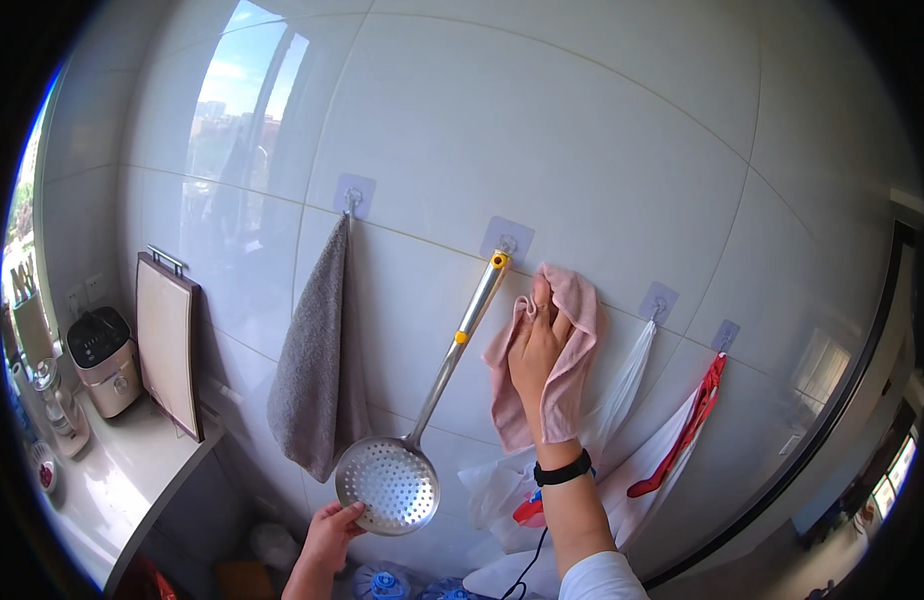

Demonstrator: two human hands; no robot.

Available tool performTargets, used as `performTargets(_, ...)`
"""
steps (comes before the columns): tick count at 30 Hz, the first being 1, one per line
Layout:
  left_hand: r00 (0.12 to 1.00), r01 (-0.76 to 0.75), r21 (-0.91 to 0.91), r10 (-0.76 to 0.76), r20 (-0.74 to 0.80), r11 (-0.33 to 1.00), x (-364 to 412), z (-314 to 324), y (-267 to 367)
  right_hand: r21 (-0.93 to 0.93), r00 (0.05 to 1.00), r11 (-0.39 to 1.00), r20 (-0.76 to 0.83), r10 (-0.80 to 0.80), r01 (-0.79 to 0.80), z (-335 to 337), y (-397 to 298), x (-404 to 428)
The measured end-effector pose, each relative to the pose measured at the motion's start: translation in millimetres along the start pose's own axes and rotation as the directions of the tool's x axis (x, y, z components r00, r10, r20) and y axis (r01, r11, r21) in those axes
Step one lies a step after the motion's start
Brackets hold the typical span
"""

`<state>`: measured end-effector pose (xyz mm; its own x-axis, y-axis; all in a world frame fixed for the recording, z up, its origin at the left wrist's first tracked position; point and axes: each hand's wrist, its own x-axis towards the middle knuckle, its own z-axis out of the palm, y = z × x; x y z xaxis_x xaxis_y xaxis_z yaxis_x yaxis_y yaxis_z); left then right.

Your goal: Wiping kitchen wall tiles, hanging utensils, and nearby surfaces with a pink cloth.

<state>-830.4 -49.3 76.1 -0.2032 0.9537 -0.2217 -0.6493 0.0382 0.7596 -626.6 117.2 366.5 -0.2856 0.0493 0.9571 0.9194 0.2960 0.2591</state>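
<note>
A stainless-steel skimmer with a perforated round bowl slants up the tiled wall. My left hand grips the lower left rim of its bowl between thumb and fingers. The yellow-ringed end of its handle lies over the adhesive wall hook; whether it hangs on the hook I cannot tell. Right of the handle, my right hand is closed on a bunched pink cloth, apart from the skimmer. A black band circles my right wrist.
A grey towel hangs from a hook at left. White plastic bags hang at right, one with red handles. At left, a counter bears a cutting board and a countertop appliance. Large water bottles stand below.
</note>
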Motion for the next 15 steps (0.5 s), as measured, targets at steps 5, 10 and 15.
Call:
performTargets(5, 1.0, -0.001, 0.003, 0.001, 0.009, 1.0, 2.8, -7.0, -1.8, 0.4, 0.966, 0.88, 0.075, 0.249, -0.257, 15.6, 7.9, -14.9)
performTargets(10, 1.0, -0.013, -0.013, 0.013, 0.009, 1.0, 6.1, -9.0, -4.0, 0.03, 0.997, 0.999, 0.075, 0.031, -0.034, 1.4, -1.0, -0.8)
performTargets(15, 0.999, 0.036, 0.033, -0.035, -0.009, 0.999, 11.8, -8.5, -4.7, 0.118, 0.999, 0.993, 0.018, 0.027, -0.029, 19.3, 7.3, 47.3)
